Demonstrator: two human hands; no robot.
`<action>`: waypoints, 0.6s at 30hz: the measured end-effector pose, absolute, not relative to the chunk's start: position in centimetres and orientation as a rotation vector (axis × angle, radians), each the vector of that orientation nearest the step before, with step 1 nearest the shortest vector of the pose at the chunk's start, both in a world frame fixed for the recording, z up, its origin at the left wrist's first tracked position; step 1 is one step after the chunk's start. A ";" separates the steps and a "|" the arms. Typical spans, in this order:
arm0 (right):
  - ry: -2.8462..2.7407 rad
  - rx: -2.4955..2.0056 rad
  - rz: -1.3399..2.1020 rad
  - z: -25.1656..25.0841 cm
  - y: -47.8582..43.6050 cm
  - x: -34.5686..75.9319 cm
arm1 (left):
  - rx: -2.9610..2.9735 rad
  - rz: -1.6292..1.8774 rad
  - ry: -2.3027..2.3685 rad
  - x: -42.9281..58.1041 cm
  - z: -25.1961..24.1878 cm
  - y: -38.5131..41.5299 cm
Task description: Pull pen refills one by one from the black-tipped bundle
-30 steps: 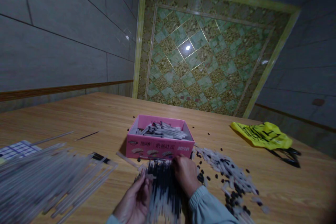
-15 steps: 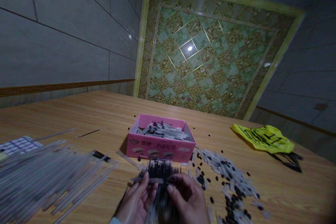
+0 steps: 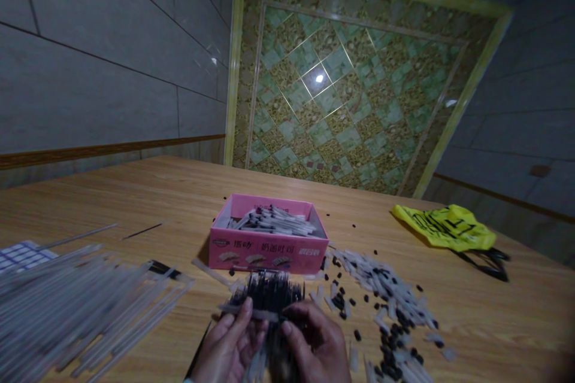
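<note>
My left hand is closed on a short translucent plastic tube, pinned under the thumb and lying crosswise. My right hand is closed in a pinch at the tube's right end; what its fingertips grip is too small to make out. Beneath and beyond both hands lies a dense bundle of thin black-tipped sticks. Just past the bundle stands an open pink cardboard box. Inside it is a heap of pale tubes with black ends.
Long clear tubes cover the left of the wooden table, near a checked cloth. Short pale pieces and small black caps are scattered at right. A yellow bag lies farther right.
The view has shifted slightly, moving everything a little to the left in the picture. Both hands keep nearly the same pose at the tube.
</note>
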State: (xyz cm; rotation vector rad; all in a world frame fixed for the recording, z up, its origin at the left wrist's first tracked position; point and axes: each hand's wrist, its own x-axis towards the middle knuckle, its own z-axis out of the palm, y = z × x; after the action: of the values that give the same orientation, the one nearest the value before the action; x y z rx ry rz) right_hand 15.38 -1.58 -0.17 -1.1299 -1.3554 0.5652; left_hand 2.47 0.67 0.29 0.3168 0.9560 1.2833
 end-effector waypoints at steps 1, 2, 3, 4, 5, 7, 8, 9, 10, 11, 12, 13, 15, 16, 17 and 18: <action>-1.372 -1.132 0.558 -0.2 -1.6 15.4 | 0.317 1.283 0.956 2.5 0.3 0.6; -1.388 -1.134 0.551 -0.2 -1.6 15.5 | 0.320 1.284 0.953 2.5 0.4 0.6; -1.402 -1.135 0.546 -0.1 -1.5 15.5 | 0.323 1.287 0.951 2.5 0.4 0.6; -1.414 -1.137 0.542 -0.1 -1.5 15.5 | 0.325 1.291 0.950 2.5 0.4 0.6; -1.421 -1.137 0.540 -0.1 -1.5 15.4 | 0.327 1.293 0.951 2.5 0.4 0.7; -1.424 -1.139 0.535 0.0 -1.5 15.4 | 0.332 1.290 0.953 2.5 0.3 0.8; -1.421 -1.143 0.528 0.0 -1.6 15.4 | 0.336 1.285 0.958 2.5 0.3 0.8; -1.419 -1.147 0.520 0.0 -1.6 15.3 | 0.342 1.283 0.961 2.5 0.2 0.9; -1.418 -1.151 0.513 -0.1 -1.6 15.3 | 0.350 1.287 0.962 2.5 0.2 0.9; -1.416 -1.155 0.513 -0.1 -1.6 15.3 | 0.357 1.294 0.964 2.5 0.1 0.9; -1.416 -1.158 0.519 -0.2 -1.6 15.3 | 0.365 1.299 0.967 2.5 0.1 0.9; -1.418 -1.161 0.531 -0.2 -1.6 15.4 | 0.374 1.302 0.970 2.4 0.0 0.9; -1.426 -1.164 0.552 -0.3 -1.6 15.4 | 0.395 1.297 0.971 2.4 -0.1 0.9; -1.432 -1.162 0.553 -0.3 -1.6 15.5 | 0.405 1.291 0.974 2.3 -0.1 0.9; -1.441 -1.157 0.548 -0.4 -1.5 15.5 | 0.416 1.290 0.974 2.3 -0.1 0.9; -1.450 -1.150 0.538 -0.4 -1.5 15.6 | 0.428 1.292 0.975 2.3 -0.1 0.9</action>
State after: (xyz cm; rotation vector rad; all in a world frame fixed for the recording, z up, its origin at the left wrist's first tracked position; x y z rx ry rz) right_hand 15.56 -1.53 -0.37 -1.1502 -1.4500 0.5377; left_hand 2.33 0.95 -0.05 0.4283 0.9750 1.2918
